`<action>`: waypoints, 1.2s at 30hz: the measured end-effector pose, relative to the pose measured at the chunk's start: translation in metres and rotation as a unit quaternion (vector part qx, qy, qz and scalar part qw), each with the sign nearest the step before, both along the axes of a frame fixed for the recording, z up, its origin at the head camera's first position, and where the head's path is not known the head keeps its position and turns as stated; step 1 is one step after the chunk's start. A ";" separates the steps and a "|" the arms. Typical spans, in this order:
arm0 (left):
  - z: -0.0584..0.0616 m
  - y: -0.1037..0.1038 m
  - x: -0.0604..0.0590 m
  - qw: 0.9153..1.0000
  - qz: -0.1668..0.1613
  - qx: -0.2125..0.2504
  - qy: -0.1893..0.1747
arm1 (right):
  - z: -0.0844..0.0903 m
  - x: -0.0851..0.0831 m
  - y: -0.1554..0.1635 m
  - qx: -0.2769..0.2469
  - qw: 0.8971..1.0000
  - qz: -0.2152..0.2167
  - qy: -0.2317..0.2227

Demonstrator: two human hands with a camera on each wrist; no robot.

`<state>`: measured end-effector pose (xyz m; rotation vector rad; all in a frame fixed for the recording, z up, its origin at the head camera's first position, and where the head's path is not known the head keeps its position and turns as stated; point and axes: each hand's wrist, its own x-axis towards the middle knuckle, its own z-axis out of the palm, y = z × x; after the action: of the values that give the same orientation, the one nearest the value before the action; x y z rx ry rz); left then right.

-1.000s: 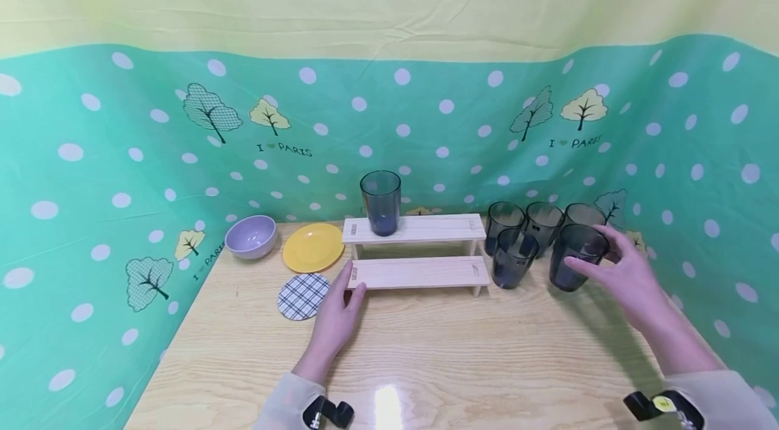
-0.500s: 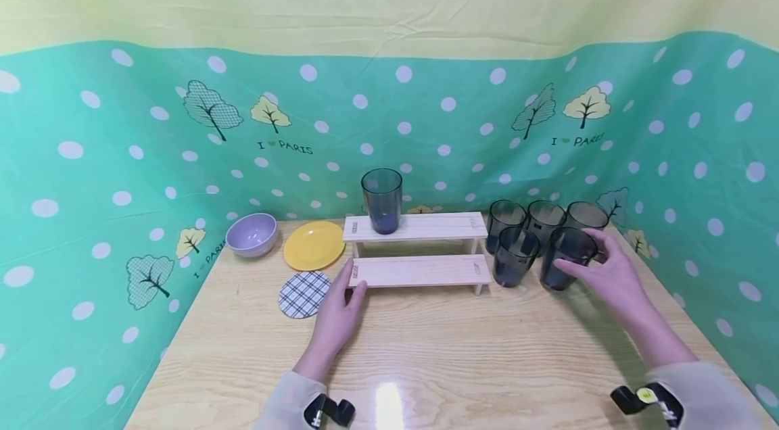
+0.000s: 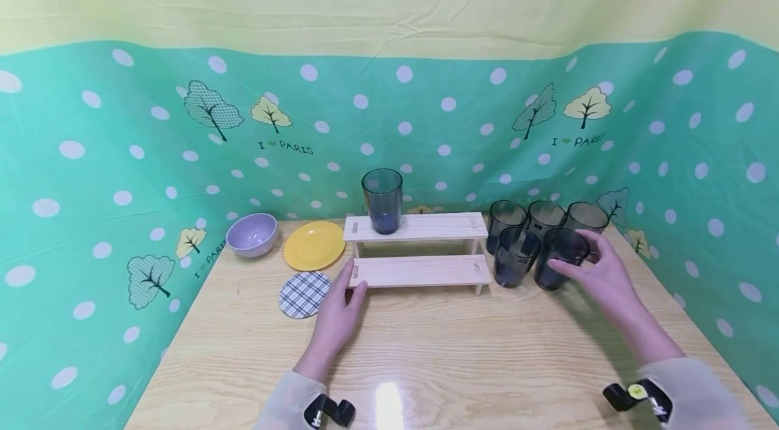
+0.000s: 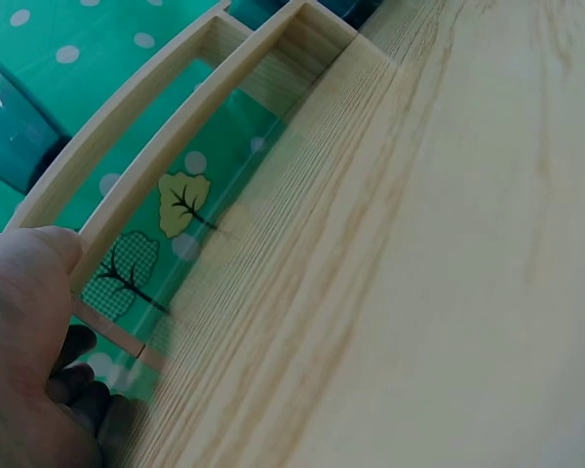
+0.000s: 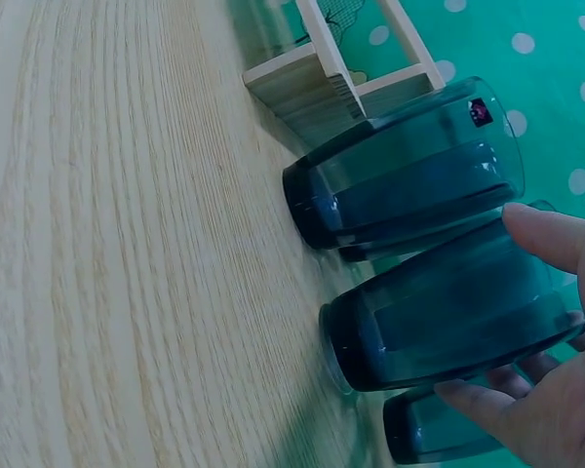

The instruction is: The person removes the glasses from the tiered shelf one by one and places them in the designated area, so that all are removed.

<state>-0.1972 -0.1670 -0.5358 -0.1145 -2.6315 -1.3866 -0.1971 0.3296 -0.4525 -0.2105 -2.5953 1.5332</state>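
Note:
My right hand (image 3: 575, 254) grips a dark see-through tumbler (image 3: 555, 261) at the right of the table, thumb in front and fingers behind. In the right wrist view this tumbler (image 5: 458, 322) lies close beside a second one (image 5: 409, 175); I cannot tell whether its base touches the table. My left hand (image 3: 354, 281) pinches the left end of the lower step of a two-step wooden rack (image 3: 420, 271), thumb on top. The left wrist view shows that thumb (image 4: 29, 273) against the rack (image 4: 175, 166). One tumbler (image 3: 381, 200) stands on the upper step.
Three more tumblers (image 3: 544, 217) stand in a row behind the held one, and another (image 3: 514, 257) stands by the rack's right end. A purple bowl (image 3: 251, 235), yellow plate (image 3: 314, 245) and plaid coaster (image 3: 303, 295) lie left of the rack. Green cloth walls surround the table (image 3: 456, 362).
My right hand has carried its tumbler to the left and slightly down, nearer the tumbler by the rack. The left hand has stayed on the rack's end.

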 end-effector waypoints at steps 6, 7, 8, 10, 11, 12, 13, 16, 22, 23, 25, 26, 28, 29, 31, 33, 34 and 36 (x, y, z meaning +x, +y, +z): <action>0.000 0.000 0.000 1.000 -0.001 -0.001 -0.001 | -0.002 -0.001 -0.003 -0.006 1.000 0.006 0.001; 0.000 0.001 0.000 1.000 -0.001 -0.001 -0.001 | -0.002 -0.001 -0.004 -0.008 1.000 0.008 0.001; 0.000 0.001 0.000 1.000 -0.001 -0.001 0.000 | -0.003 -0.001 -0.004 -0.011 1.000 0.008 0.001; 0.000 0.001 0.000 1.000 0.000 -0.001 0.000 | -0.003 -0.001 -0.005 -0.015 1.000 0.009 0.002; 0.000 0.001 0.000 1.000 0.000 -0.001 0.000 | -0.003 -0.001 -0.005 -0.016 1.000 0.009 0.003; 0.000 0.001 0.000 1.000 0.000 -0.001 0.001 | -0.003 -0.001 -0.005 -0.018 1.000 0.010 0.004; 0.000 0.001 0.000 1.000 0.000 -0.001 0.002 | -0.003 -0.001 -0.005 -0.019 1.000 0.010 0.005; -0.001 0.001 -0.001 1.000 -0.002 -0.001 0.007 | -0.004 -0.002 -0.005 -0.022 1.000 0.011 0.006; -0.002 0.000 -0.002 1.000 -0.004 0.000 0.014 | -0.006 -0.003 -0.005 -0.018 1.000 0.024 0.006; -0.002 0.000 -0.002 1.000 -0.004 0.001 0.013 | -0.006 -0.004 -0.004 -0.019 0.999 0.026 0.005; -0.001 0.000 -0.001 1.000 -0.003 0.002 0.011 | -0.007 -0.004 -0.003 -0.018 0.999 0.031 0.003; -0.001 0.000 -0.001 1.000 -0.003 0.003 0.009 | -0.007 -0.004 -0.003 -0.018 0.999 0.034 0.002; -0.001 0.000 -0.001 1.000 -0.002 0.002 0.006 | -0.007 -0.004 -0.003 -0.014 0.999 0.036 0.000; -0.001 0.000 -0.001 1.000 -0.002 0.002 0.005 | -0.007 -0.004 -0.003 -0.013 0.999 0.036 0.000; -0.001 0.000 -0.001 1.000 -0.002 0.002 0.004 | -0.007 -0.004 -0.003 -0.010 0.999 0.037 0.000; -0.001 0.000 -0.001 1.000 -0.002 0.002 0.003 | -0.006 -0.004 -0.002 -0.008 0.999 0.038 -0.002; -0.001 0.000 -0.001 1.000 -0.002 0.003 0.004 | -0.006 -0.004 -0.002 -0.006 0.999 0.039 -0.001; -0.001 0.000 -0.001 1.000 -0.002 0.004 0.004 | -0.004 -0.003 -0.002 -0.002 0.999 0.041 0.001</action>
<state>-0.1979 -0.1670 -0.5368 -0.1249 -2.6202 -1.3942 -0.2003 0.3280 -0.4565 -0.1037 -2.6318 1.5635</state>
